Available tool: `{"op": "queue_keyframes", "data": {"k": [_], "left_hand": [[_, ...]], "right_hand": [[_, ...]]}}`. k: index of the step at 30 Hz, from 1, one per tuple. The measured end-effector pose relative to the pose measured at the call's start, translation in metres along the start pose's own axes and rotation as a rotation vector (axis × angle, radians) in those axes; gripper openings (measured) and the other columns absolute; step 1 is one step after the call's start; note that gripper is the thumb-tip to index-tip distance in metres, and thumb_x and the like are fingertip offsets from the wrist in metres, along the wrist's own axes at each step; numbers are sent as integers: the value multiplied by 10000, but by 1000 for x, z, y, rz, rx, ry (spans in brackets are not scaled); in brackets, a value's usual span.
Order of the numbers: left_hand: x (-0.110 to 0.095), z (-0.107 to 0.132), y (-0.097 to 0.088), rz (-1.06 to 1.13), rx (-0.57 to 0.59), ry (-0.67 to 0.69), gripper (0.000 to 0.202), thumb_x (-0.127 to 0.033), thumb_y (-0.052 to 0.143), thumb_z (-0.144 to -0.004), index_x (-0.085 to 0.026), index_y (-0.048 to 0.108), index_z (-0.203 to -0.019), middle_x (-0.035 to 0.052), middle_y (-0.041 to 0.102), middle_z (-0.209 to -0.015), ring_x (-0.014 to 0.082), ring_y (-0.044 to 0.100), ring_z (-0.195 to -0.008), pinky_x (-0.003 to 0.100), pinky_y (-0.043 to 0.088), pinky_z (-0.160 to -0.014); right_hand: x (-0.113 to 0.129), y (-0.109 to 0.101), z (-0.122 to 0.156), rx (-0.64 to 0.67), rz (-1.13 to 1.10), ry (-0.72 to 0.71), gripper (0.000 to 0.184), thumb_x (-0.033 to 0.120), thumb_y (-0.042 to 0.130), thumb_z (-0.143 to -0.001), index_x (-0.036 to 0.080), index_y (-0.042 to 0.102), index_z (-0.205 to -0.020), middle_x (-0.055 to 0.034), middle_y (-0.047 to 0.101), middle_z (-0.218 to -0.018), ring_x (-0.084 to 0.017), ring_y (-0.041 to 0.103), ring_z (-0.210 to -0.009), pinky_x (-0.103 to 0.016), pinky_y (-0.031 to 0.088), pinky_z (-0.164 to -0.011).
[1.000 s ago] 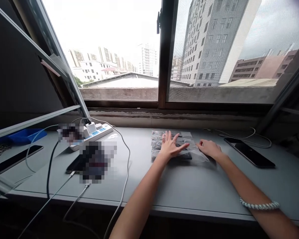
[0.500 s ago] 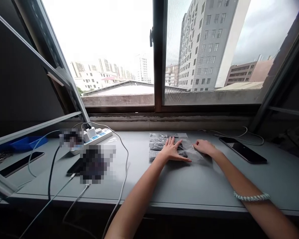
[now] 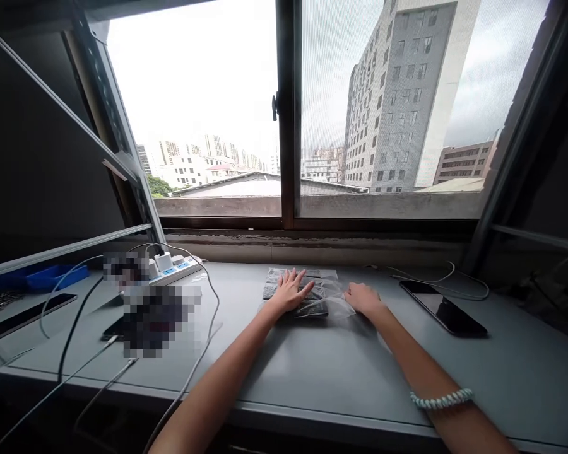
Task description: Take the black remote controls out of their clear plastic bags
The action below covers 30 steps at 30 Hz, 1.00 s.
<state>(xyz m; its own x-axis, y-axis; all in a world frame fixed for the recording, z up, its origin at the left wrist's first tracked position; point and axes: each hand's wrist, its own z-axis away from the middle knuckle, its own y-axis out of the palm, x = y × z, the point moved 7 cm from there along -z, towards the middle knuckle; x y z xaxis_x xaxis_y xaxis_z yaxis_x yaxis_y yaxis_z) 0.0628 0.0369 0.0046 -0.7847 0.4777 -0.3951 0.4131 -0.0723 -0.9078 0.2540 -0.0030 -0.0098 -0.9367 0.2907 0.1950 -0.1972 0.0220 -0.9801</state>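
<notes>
On the desk before me lies a flat clear plastic bag [image 3: 336, 308] with dark grey, folded-looking contents [image 3: 318, 309] in several rows; what they are I cannot make out. My left hand [image 3: 288, 294] rests on top of it, fingers spread and palm down, covering its middle. Just to the right, my right hand [image 3: 363, 298] is closed in a loose fist at the loose end of the clear plastic, which runs to its fingers. The fingertips are partly hidden.
A dark phone [image 3: 442, 308] lies right of my right hand, a white cable [image 3: 468, 293] behind it. At the left are a power strip [image 3: 182, 271], several charging cables, another phone [image 3: 33, 315], a blue tray [image 3: 57, 277] and blurred-out items. Metal shelf posts flank the window.
The view has tilted up and shifted to the right. My left hand has slid left over the bag, its thumb now on the dark contents. My right hand stays closed at the plastic.
</notes>
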Motion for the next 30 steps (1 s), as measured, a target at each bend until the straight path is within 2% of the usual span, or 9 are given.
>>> {"op": "queue_keyframes", "data": {"k": [5,10,15,18,22,27,30], "left_hand": [[1,-1,-1,-69,2,-21,596,-584,320,-851,-263,373,-1350,52,289,-1472,228,158,-1378,414,94,-1106],[-1,1,0,-89,-7,-31,605,-597,331,-838,-254,407,-1330,56,317,-1459,233,192,-1369,405,127,-1103],[0,2,3,-123,5,-27,634,-612,292,-840,-242,391,-1346,66,304,-1464,238,194,-1367,407,120,-1104],[0,2,3,-138,15,-23,645,-608,271,-846,-230,374,-1358,75,297,-1466,237,193,-1367,410,120,-1102],[-1,1,4,-145,20,-13,627,-592,229,-862,-234,379,-1354,69,290,-1470,234,192,-1368,414,131,-1098],[-1,4,6,-146,12,-3,642,-609,213,-857,-235,389,-1349,68,305,-1464,254,198,-1364,428,135,-1097],[1,8,0,-144,-34,-16,674,-635,141,-853,-255,361,-1364,48,318,-1459,276,129,-1379,472,85,-1100]], "right_hand": [[1,-1,-1,25,4,-44,263,284,402,-875,153,618,-949,-150,641,-962,-249,617,-913,-294,450,-664],[-1,3,-5,61,2,-69,285,303,379,-869,168,628,-903,-127,649,-907,-216,640,-768,-279,453,-606],[1,6,-10,77,-7,-80,288,275,382,-861,151,640,-884,-139,653,-836,-229,642,-728,-318,459,-634],[0,7,-11,86,-13,-83,303,271,368,-866,133,637,-882,-147,651,-866,-230,645,-713,-316,456,-627],[-1,8,-13,80,0,-82,317,273,357,-871,128,639,-886,-150,650,-902,-246,647,-765,-322,458,-644],[-2,8,-15,37,29,-71,318,288,376,-872,130,647,-930,-166,636,-1004,-283,605,-966,-330,462,-712],[-2,9,-15,15,44,-54,335,297,374,-881,122,647,-966,-175,627,-1040,-286,596,-989,-341,462,-744]]}}
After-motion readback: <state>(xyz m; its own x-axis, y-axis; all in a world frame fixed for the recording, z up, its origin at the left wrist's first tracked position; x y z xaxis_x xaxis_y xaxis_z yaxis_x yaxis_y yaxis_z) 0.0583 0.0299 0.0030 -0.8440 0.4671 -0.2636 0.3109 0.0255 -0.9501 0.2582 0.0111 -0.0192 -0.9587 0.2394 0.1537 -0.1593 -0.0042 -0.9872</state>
